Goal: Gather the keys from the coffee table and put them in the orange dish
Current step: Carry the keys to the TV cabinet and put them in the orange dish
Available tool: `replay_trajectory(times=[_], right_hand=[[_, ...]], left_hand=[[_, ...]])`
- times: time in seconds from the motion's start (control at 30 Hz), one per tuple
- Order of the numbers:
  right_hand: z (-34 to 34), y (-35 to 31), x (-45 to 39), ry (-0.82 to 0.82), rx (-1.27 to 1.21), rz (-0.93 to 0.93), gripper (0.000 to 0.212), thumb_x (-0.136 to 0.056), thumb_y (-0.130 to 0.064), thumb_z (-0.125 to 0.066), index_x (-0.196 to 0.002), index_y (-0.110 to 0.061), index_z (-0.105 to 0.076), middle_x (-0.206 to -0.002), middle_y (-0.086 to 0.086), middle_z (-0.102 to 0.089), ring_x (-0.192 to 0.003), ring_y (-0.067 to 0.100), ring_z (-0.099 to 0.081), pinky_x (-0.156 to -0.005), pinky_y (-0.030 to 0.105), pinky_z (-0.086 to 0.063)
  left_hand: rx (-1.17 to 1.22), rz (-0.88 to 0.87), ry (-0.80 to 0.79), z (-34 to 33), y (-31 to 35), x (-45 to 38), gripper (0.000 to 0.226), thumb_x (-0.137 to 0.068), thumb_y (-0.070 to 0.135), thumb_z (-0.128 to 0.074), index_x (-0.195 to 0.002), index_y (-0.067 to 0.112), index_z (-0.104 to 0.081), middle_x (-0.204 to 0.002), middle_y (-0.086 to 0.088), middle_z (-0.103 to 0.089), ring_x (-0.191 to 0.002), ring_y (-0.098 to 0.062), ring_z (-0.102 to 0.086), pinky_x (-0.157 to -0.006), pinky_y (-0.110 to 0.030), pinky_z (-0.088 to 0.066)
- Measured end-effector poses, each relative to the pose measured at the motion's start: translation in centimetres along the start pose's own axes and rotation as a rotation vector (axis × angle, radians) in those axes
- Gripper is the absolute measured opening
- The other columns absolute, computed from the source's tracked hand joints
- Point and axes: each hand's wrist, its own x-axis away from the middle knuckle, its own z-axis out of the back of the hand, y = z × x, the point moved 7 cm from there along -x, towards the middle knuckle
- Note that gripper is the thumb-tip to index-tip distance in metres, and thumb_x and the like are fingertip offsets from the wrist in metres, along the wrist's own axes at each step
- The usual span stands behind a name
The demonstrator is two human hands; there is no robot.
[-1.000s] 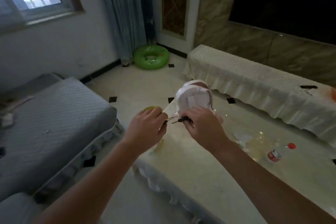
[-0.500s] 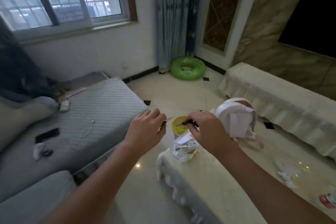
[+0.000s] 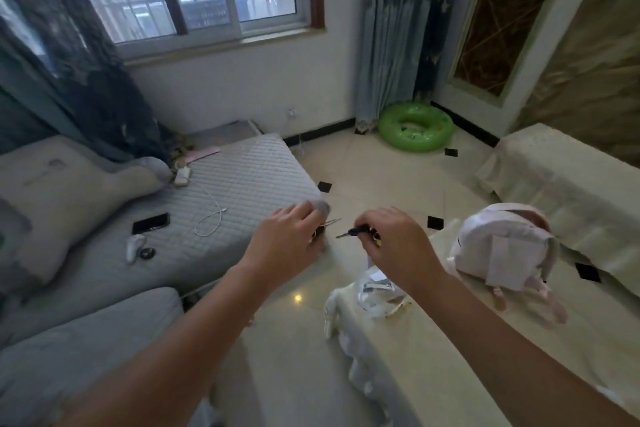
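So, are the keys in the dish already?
No. Each hand still holds keys in the air: left hand, right hand. No dish shows.

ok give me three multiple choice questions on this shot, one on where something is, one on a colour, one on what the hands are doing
1. Where does the black phone lie?
A. on the grey sofa seat
B. on the coffee table
C. on the floor

2. What colour is the swim ring on the floor?
A. orange
B. green
C. blue

3. What is the state of the two hands?
A. both open and flat on the table
B. one hand rests on the backpack
C. both raised, each pinching a key

Answers:
1. A, the phone lies on the quilted grey seat beside a white cable.
2. B, the ring by the curtain is bright green.
3. C, the left hand pinches metal keys and the right hand pinches a dark-headed key, both off the coffee table; the white backpack is untouched.
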Motion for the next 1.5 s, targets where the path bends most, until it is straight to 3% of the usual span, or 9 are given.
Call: replay_trajectory(times=[0.13,0.37,0.5,0.7,0.8,1.07,1.33,1.5], right_hand=[[-2.1,-0.4,-1.3,-0.040,-0.038,0.021,0.007,-0.083,-0.015,-0.068,-0.089,-0.018,-0.068,-0.081,-0.003,-0.069,-0.074,0.018,-0.058,-0.069,0.034,-0.049],[-5.3,-2.4,-5.7,-0.064,-0.045,0.044,0.008,-0.081,-0.014,-0.068,-0.088,-0.018,-0.068,-0.081,-0.003,-0.069,-0.075,0.018,-0.060,-0.070,0.034,-0.050],[-6.3,-2.4,-7.2,-0.006,-0.009,-0.047,0.009,-0.082,-0.015,-0.068,-0.089,-0.019,-0.068,-0.083,-0.005,-0.069,-0.076,0.014,-0.058,-0.070,0.028,-0.048],[-4.6,-0.6,-5.7,0.126,0.076,-0.286,0.009,-0.080,-0.013,-0.069,-0.086,-0.020,-0.066,-0.081,-0.008,-0.066,-0.074,0.011,-0.053,-0.067,0.022,-0.038],[-2.4,0.8,-2.1,0.170,0.139,-0.443,0.010,-0.081,-0.014,-0.067,-0.086,-0.022,-0.065,-0.080,-0.010,-0.064,-0.074,0.010,-0.050,-0.066,0.023,-0.037],[6.4,1.3,13.8,0.330,0.309,-0.836,0.008,-0.083,-0.020,-0.061,-0.088,-0.024,-0.065,-0.086,-0.009,-0.065,-0.081,0.011,-0.054,-0.067,0.030,-0.043],[14.9,-3.7,30.3,0.504,0.423,-1.012,0.012,-0.083,-0.014,-0.064,-0.091,-0.023,-0.065,-0.084,-0.008,-0.066,-0.080,0.015,-0.055,-0.068,0.029,-0.044],[19.4,-7.4,40.5,0.563,0.509,-1.111,0.012,-0.083,-0.014,-0.066,-0.093,-0.021,-0.066,-0.085,-0.006,-0.066,-0.080,0.017,-0.057,-0.071,0.034,-0.049]], left_hand=[[-0.049,0.083,-0.033,-0.2,-3.0,1.0,0.015,-0.088,0.030,-0.060,-0.096,0.018,-0.065,-0.090,0.000,-0.064,-0.074,-0.019,-0.062,-0.060,-0.031,-0.045],[-0.037,0.142,-0.021,0.3,-8.4,1.3,0.011,-0.089,0.025,-0.060,-0.093,0.016,-0.065,-0.086,0.000,-0.063,-0.070,-0.020,-0.060,-0.056,-0.030,-0.042],[-0.016,0.044,-0.052,-0.9,-10.7,-0.4,0.015,-0.091,0.029,-0.057,-0.096,0.017,-0.064,-0.089,0.001,-0.062,-0.072,-0.018,-0.060,-0.057,-0.028,-0.044],[0.125,-0.191,-0.071,-3.3,-10.0,-5.0,0.013,-0.085,0.024,-0.067,-0.094,0.016,-0.066,-0.087,-0.001,-0.063,-0.072,-0.020,-0.062,-0.059,-0.029,-0.047],[0.226,-0.316,-0.090,-4.7,-6.8,-6.5,0.013,-0.084,0.021,-0.067,-0.096,0.015,-0.067,-0.088,-0.003,-0.063,-0.076,-0.023,-0.063,-0.065,-0.034,-0.050],[0.420,-0.708,-0.112,-4.0,9.7,-4.9,0.010,-0.081,0.020,-0.066,-0.089,0.014,-0.066,-0.081,-0.003,-0.061,-0.071,-0.026,-0.062,-0.059,-0.036,-0.051],[0.509,-0.971,-0.074,1.3,25.7,2.1,0.009,-0.081,0.021,-0.068,-0.089,0.017,-0.066,-0.082,0.000,-0.061,-0.068,-0.020,-0.060,-0.055,-0.028,-0.044],[0.591,-1.094,-0.080,4.5,35.4,8.3,0.009,-0.085,0.021,-0.063,-0.092,0.016,-0.064,-0.083,-0.001,-0.059,-0.070,-0.021,-0.059,-0.058,-0.035,-0.050]])
